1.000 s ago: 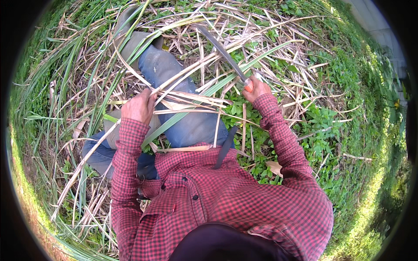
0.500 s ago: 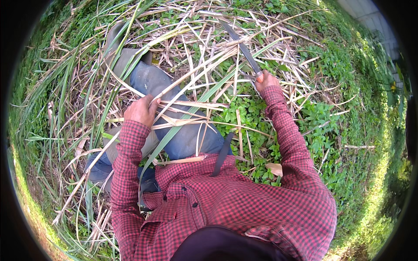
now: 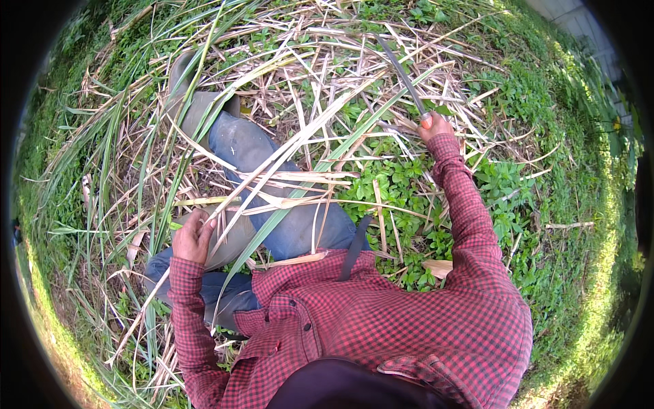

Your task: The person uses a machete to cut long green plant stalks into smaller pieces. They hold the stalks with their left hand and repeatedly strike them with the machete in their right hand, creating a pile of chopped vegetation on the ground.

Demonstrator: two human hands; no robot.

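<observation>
My right hand [image 3: 436, 127] is closed around the orange handle [image 3: 426, 121] of a machete. Its long dark blade [image 3: 400, 71] points away from me and to the left, over dry cut leaves. My left hand [image 3: 193, 237] is beside my bent legs, its fingers pinched on a long dry leaf [image 3: 231, 194] that slants from the lower left up past my knee. More straw-coloured strips and a long green leaf [image 3: 276, 217] lie across my blue trouser leg [image 3: 245, 146]. The leaf's exact contact with my fingertips is partly hidden.
I sit on the ground with a grey-green rubber boot [image 3: 197, 109] stretched out. Long green grass blades [image 3: 109, 163] are heaped on the left. Dry litter [image 3: 327, 68] covers the ground ahead, and low leafy plants [image 3: 395, 180] grow to my right.
My left hand has slid back toward me and left, down along the dry leaf. My right hand has carried the machete slightly to the right.
</observation>
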